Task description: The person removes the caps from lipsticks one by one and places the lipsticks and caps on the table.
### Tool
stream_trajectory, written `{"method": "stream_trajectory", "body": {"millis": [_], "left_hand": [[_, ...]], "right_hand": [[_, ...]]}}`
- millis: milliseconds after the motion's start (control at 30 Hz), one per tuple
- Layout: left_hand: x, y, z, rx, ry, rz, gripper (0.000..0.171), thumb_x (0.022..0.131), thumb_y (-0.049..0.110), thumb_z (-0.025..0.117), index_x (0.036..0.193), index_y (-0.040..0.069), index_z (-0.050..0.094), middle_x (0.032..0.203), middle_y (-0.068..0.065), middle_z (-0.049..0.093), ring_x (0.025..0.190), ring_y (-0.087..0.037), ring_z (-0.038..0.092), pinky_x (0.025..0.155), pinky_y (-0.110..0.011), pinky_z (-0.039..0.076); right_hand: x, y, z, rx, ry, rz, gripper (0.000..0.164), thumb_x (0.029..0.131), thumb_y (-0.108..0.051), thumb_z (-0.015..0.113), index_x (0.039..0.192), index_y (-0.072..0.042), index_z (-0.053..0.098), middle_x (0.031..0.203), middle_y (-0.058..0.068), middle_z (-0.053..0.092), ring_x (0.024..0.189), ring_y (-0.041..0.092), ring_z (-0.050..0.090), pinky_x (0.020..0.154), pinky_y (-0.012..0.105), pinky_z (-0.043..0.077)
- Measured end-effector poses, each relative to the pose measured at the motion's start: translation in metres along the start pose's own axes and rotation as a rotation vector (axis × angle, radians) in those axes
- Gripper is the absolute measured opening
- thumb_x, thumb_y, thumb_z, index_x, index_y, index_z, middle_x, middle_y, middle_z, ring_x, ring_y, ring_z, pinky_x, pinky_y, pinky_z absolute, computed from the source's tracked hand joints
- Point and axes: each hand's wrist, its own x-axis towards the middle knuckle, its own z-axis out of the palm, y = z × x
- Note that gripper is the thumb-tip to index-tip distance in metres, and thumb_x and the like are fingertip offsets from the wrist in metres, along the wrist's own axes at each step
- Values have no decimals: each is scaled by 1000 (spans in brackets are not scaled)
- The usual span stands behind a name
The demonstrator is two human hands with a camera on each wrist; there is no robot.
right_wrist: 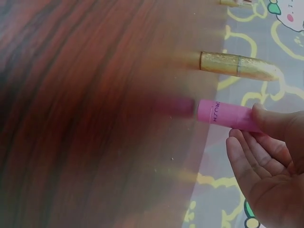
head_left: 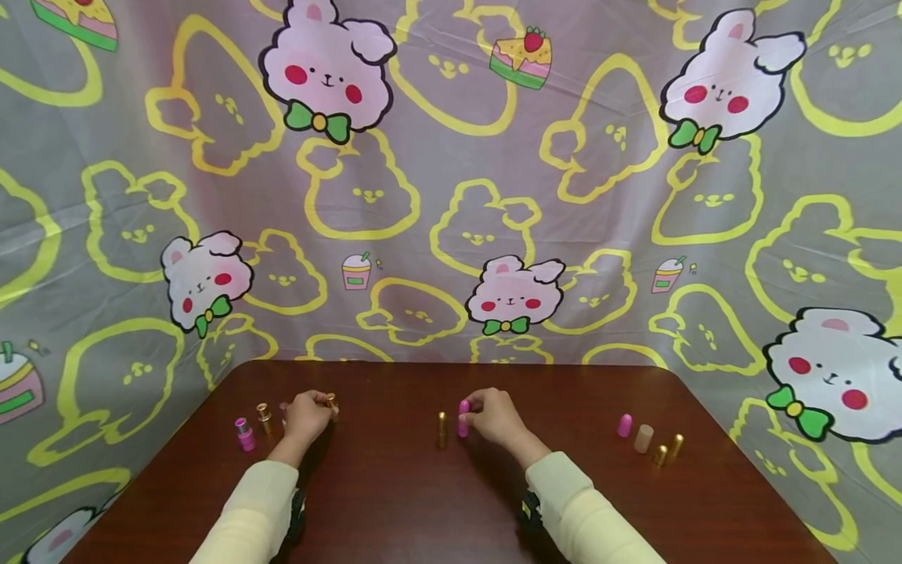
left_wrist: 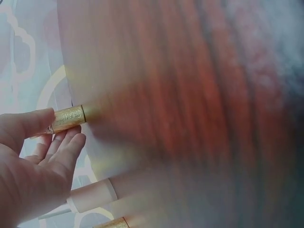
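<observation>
My left hand (head_left: 308,417) pinches a gold lipstick tube (left_wrist: 69,118) between thumb and fingers, upright at the table's left side. A pale pink tube (left_wrist: 94,196) stands close to that hand, mostly hidden behind it in the head view. Farther left are an uncapped gold tube (head_left: 264,418) and an uncapped bright pink tube (head_left: 244,435). Near the middle, my right hand (head_left: 496,417) pinches a pink lipstick (right_wrist: 225,114) at its upper part; dark lettering shows on its lower part. Just left of it a gold lipstick (head_left: 441,431) with a rounded top stands upright.
On the right side of the brown table (head_left: 395,501) stand a pink cap (head_left: 625,425), a translucent beige cap (head_left: 644,439) and two gold caps, one nearer (head_left: 660,456) and one farther right (head_left: 677,446). A patterned curtain (head_left: 423,235) surrounds the table's back and sides.
</observation>
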Motion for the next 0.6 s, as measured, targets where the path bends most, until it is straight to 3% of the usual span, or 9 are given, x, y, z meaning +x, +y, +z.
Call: {"method": "stream_trajectory", "body": {"millis": [267, 600], "left_hand": [[-1, -1, 0, 6, 17, 31, 20, 79, 8, 72, 94, -3, 64, 91, -19, 69, 94, -40, 60, 93, -67, 28], [0, -4, -1, -16, -1, 82, 31, 78, 6, 73, 103, -8, 62, 97, -23, 68, 97, -43, 60, 92, -70, 27]], "right_hand": [[-7, -4, -18, 41, 18, 4, 5, 86, -8, 74, 83, -9, 70, 78, -1, 69, 74, 13, 61, 66, 30, 51], [-15, -20, -41, 85, 96, -16, 5, 84, -12, 77, 86, -9, 72, 78, -3, 70, 71, 13, 62, 64, 31, 51]]}}
